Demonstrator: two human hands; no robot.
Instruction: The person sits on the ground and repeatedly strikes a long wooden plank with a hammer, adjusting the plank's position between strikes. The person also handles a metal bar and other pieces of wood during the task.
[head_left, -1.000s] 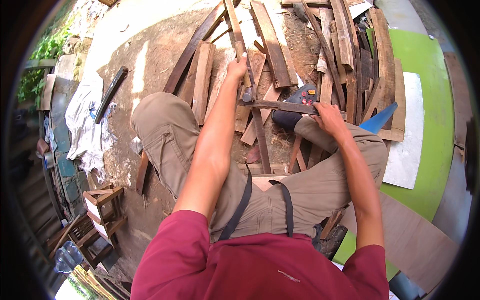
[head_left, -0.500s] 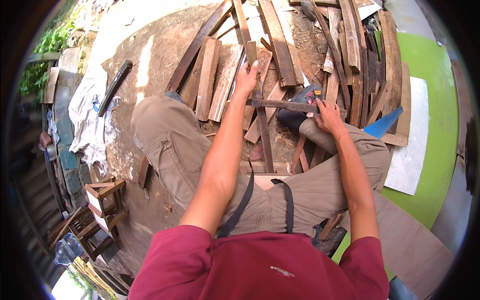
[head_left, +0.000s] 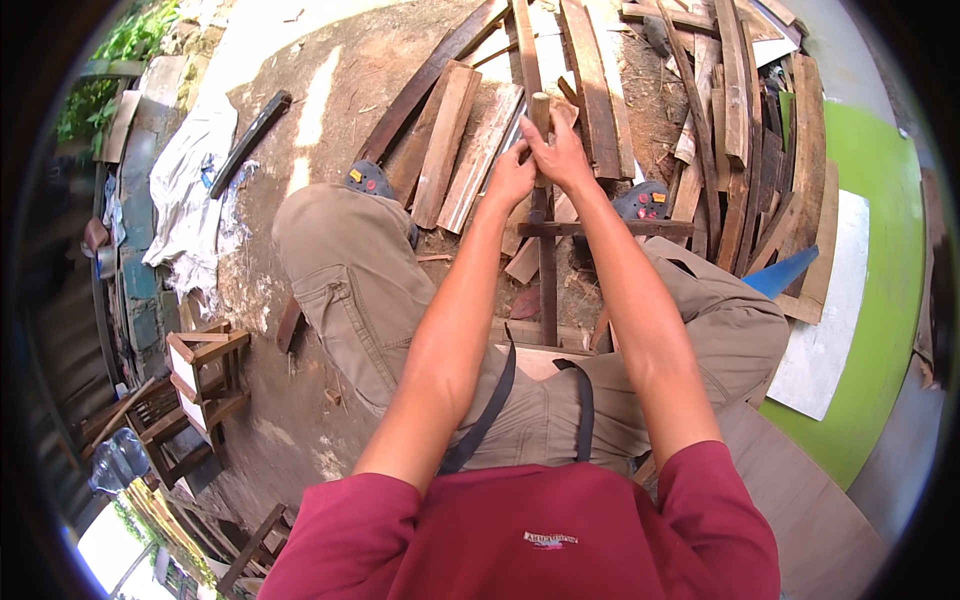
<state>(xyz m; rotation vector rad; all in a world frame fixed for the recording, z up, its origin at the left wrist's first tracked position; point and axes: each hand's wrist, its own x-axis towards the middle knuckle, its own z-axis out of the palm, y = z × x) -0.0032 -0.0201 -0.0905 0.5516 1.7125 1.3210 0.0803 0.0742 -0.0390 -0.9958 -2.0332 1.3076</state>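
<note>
A narrow wooden stick (head_left: 541, 112) points away from me between my knees. A dark crosspiece (head_left: 655, 229) lies across it, and a dark strip (head_left: 548, 300) continues toward me below the crossing. My left hand (head_left: 513, 175) is beside the stick's left side, its fingers curled and pinched together; whatever they hold is too small to make out. My right hand (head_left: 562, 160) is closed about the stick near its far end, thumb on the left and fingers on the right. Its forearm passes over the crosspiece.
Several boards (head_left: 445, 145) lie beyond my feet, and more timber is stacked at the right (head_left: 735, 130). A blue blade-like piece (head_left: 782, 272) sticks out by my right knee, near a white sheet (head_left: 835, 300) on a green panel (head_left: 880, 220). Small wooden frames (head_left: 210, 380) stand at left.
My right hand has left the crosspiece's right end and moved up and left to the stick. My left hand has slid slightly nearer along it. The view has shifted a little.
</note>
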